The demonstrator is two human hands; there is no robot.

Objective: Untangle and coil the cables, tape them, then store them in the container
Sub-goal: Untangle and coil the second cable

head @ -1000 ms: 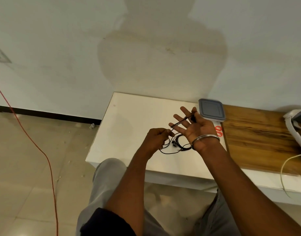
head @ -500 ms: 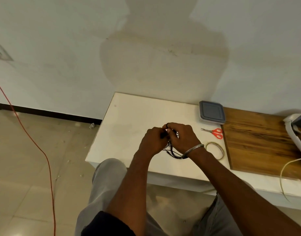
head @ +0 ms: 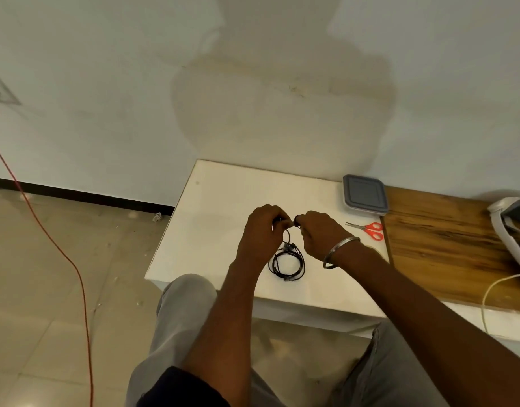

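Note:
A thin black cable (head: pixel 286 264) hangs in loose loops onto the white table (head: pixel 217 207). My left hand (head: pixel 263 230) and my right hand (head: pixel 320 233) meet above it, each with fingers curled round the cable's upper end. A metal bangle sits on my right wrist. A clear container with a grey lid (head: pixel 365 194) stands shut at the table's back right. The tape roll is hidden behind my right forearm.
Red-handled scissors (head: pixel 368 229) lie right of my hands. A wooden board (head: pixel 452 245) adjoins the table, with a white appliance (head: pixel 511 230) and its pale cord (head: pixel 499 292) at far right. A red cord (head: pixel 61 254) runs across the floor.
My right hand, spread open a second ago with cable across its fingers, has curled in beside the left. The loops have dropped lower and now hang as a coil.

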